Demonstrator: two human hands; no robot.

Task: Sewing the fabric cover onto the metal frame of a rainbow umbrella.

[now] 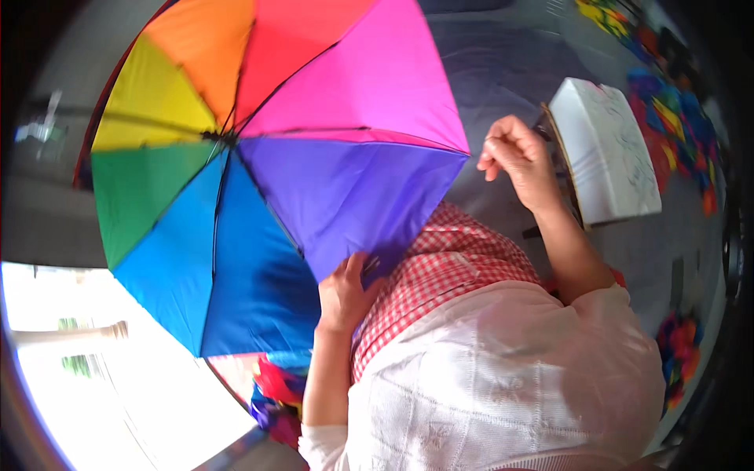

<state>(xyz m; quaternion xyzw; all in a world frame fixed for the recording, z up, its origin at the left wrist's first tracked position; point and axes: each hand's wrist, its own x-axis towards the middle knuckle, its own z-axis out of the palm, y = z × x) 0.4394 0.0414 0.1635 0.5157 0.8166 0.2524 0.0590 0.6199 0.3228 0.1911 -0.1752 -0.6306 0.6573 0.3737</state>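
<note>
A rainbow umbrella [259, 157], opened out, fills the upper left of the head view, its panels red, pink, purple, blue, green, yellow and orange. My left hand [345, 294] grips the lower rim of its purple panel, just above my red-checked lap [440, 275]. My right hand [514, 157] is raised to the right of the umbrella's rim, fingers curled and pinched together as if on something thin; what it holds is too small to tell. Close to its right lies a white cloth in a wooden frame [609, 153].
The framed cloth rests on a grey floor [503, 63]. Bright multicoloured fabric pieces [667, 110] lie along the right side and at the lower right [675, 353]. More coloured fabric [275, 392] sits under the umbrella's lower edge. A bright sunlit area [94, 377] is at the lower left.
</note>
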